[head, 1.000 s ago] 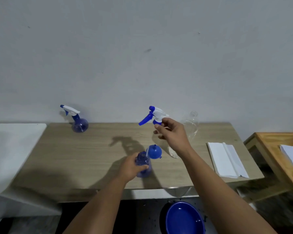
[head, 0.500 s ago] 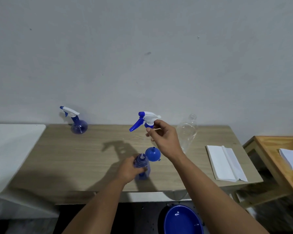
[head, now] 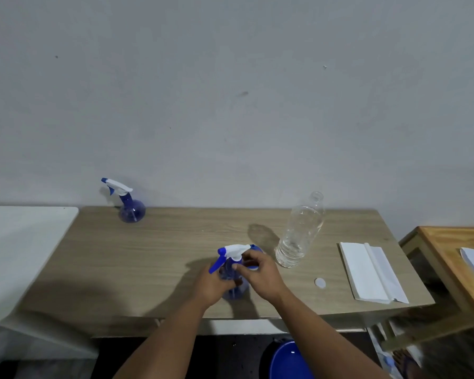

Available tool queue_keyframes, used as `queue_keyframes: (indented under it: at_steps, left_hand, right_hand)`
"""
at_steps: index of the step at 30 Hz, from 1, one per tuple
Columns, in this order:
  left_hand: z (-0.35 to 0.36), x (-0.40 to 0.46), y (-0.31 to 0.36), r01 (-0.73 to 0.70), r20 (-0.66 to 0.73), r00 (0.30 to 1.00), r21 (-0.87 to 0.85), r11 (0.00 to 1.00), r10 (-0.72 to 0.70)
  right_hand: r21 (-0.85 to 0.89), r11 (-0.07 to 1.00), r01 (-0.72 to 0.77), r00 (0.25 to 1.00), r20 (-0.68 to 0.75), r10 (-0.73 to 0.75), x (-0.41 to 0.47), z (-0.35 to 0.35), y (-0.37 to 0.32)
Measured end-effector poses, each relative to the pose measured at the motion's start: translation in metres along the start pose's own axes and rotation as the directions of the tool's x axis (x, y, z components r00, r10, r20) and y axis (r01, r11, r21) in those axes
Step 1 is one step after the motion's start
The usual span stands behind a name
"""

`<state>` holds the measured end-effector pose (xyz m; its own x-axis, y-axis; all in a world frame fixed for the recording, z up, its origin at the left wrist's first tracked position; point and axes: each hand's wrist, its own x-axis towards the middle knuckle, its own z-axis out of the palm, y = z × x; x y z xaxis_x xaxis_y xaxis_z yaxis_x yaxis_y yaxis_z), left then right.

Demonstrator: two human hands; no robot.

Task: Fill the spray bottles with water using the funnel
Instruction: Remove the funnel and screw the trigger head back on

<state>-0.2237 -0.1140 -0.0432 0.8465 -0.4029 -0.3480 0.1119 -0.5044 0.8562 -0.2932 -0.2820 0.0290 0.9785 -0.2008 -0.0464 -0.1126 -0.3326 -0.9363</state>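
Observation:
My left hand [head: 212,283] grips a blue spray bottle [head: 234,291] that stands near the table's front edge. My right hand [head: 260,272] holds the white and blue spray head [head: 231,254] down on the bottle's neck, nozzle pointing left. The blue funnel [head: 253,268] is almost hidden behind my right hand. A second blue spray bottle [head: 130,206], with its head on, stands at the back left by the wall. A clear plastic water bottle [head: 300,231], uncapped and nearly empty, stands to the right of my hands.
A white bottle cap [head: 320,283] lies on the wooden table [head: 148,255]. Folded white paper [head: 370,272] lies at the right end. A white surface [head: 17,242] adjoins on the left, an orange wooden table [head: 454,258] on the right. A blue basin [head: 288,362] sits on the floor.
My right hand has brought the spray head down from the air onto the bottle that my left hand holds. The funnel is now hidden behind that hand.

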Motion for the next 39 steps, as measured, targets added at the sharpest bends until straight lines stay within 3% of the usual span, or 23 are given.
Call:
queue_keyframes:
  at_steps: [8, 13, 17, 22, 25, 28, 32, 39]
  left_hand:
    - [0.002, -0.026, 0.026, 0.004, -0.064, 0.998, -0.143, 0.990, -0.014]
    - [0.003, -0.023, 0.025, -0.099, -0.055, 0.994, -0.152, 0.983, 0.091]
    - [0.006, -0.019, 0.018, -0.107, -0.066, 0.993, -0.184, 0.977, 0.097]
    - [0.007, -0.023, 0.024, -0.100, -0.069, 0.994, -0.194, 0.976, 0.088]
    - [0.005, -0.024, 0.024, -0.120, -0.068, 0.992, -0.183, 0.976, 0.109]
    - [0.004, -0.023, 0.021, -0.083, -0.032, 0.996, -0.210, 0.974, 0.078]
    - [0.004, -0.025, 0.021, -0.052, -0.047, 0.998, -0.202, 0.978, 0.044]
    - [0.004, -0.027, 0.024, -0.034, -0.069, 0.997, -0.121, 0.992, 0.026]
  right_hand:
    - [0.030, 0.999, -0.041, 0.993, -0.110, 0.044, -0.003, 0.014, 0.010]
    - [0.131, 0.981, -0.142, 0.984, -0.085, 0.154, -0.002, 0.017, 0.006]
    - [0.141, 0.988, -0.069, 0.995, -0.064, 0.079, -0.005, 0.017, 0.005]
    - [0.118, 0.985, -0.125, 0.974, -0.176, 0.145, -0.004, 0.029, 0.002]
    - [0.210, 0.974, -0.084, 0.989, -0.099, 0.107, -0.009, 0.027, 0.001]
    - [0.197, 0.980, -0.033, 0.991, -0.119, 0.057, -0.014, 0.022, 0.010]
    - [0.216, 0.974, -0.071, 0.982, -0.156, 0.106, -0.012, 0.025, 0.011]
    - [0.243, 0.970, -0.020, 0.991, -0.122, 0.051, -0.013, 0.028, 0.004]
